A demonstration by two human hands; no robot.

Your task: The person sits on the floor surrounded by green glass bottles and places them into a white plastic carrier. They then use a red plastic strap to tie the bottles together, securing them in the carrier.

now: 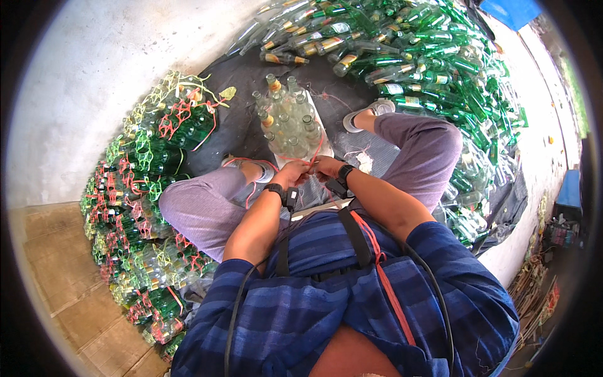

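Note:
Upright clear glass bottles (284,123) stand packed in a cluster on a pale board (325,123) between my legs. A red plastic string (318,150) runs round the near side of the cluster and up against its right side. Just below the bottles, my left hand (297,172) closes its fingers on the string. My right hand (326,168) pinches the string close beside it, the two hands almost touching. More red strings (384,278) hang from my neck down over the checked shirt.
Loose green and clear bottles (433,61) lie heaped from the top round to the right. Bundles of bottles tied with red and yellow-green string (136,198) are stacked at left, beside a pale wall (108,70). My shoes (372,113) rest on dark sheeting (235,122).

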